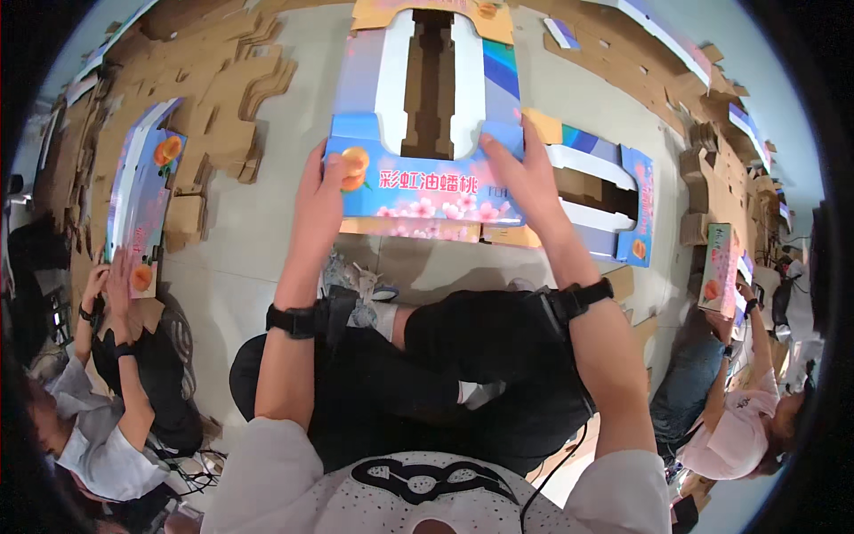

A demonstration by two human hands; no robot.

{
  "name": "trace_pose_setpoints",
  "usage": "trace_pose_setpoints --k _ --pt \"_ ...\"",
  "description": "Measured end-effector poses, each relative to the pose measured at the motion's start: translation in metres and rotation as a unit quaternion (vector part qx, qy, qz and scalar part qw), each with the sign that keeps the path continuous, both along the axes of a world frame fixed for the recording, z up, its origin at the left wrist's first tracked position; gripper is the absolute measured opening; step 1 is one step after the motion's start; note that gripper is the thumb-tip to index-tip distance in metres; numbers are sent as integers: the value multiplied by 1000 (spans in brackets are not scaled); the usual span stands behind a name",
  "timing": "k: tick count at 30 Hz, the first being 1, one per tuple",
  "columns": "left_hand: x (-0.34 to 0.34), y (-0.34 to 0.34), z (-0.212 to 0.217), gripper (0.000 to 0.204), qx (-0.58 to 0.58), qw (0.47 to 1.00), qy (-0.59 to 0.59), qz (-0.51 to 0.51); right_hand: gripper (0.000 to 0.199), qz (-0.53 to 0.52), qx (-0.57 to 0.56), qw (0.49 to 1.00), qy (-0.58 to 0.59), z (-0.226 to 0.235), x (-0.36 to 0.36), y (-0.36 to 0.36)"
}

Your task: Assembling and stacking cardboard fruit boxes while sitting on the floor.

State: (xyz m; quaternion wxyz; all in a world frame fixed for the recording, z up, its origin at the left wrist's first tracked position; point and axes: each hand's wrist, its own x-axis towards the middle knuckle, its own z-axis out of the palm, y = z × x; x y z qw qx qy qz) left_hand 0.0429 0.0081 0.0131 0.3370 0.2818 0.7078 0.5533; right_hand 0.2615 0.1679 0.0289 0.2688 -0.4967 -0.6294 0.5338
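A blue and lilac cardboard fruit box with printed peaches and pink blossoms is held in front of me at the upper middle. Its top has a long opening bordered by white flaps, and the brown inside shows through. My left hand grips the near left corner, thumb on the printed front panel. At the near right corner my right hand grips the same box, its thumb pressed on the blue top edge. The other fingers of both hands are partly hidden at the sides. Wristbands circle both my forearms.
A similar assembled box lies just right, partly behind my right hand. Flat brown cardboard pieces cover the floor left and far right. One co-worker at left handles a box; another at right holds a box.
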Motion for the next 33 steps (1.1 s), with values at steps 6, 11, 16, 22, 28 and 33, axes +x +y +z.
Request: trace_pose_setpoints --k 6,11,16,22,28,33 --pt "-8 -21 6 46 -90 994 26 55 85 122 117 982 -89 4 -2 -16" --pt "-7 -10 10 46 -75 996 -18 50 88 131 139 973 -126 3 -7 -23" --pt "-17 -15 0 52 -97 995 -7 28 90 106 127 976 -142 -3 -11 -25" --pt "-20 -14 8 57 -43 993 95 64 90 69 250 958 -120 -3 -15 -33" --pt "-16 -10 -5 53 -64 995 80 7 84 224 456 834 -217 -4 -5 -42" --pt "-10 -7 6 49 -74 995 -50 42 92 292 450 812 -231 9 -4 -50"
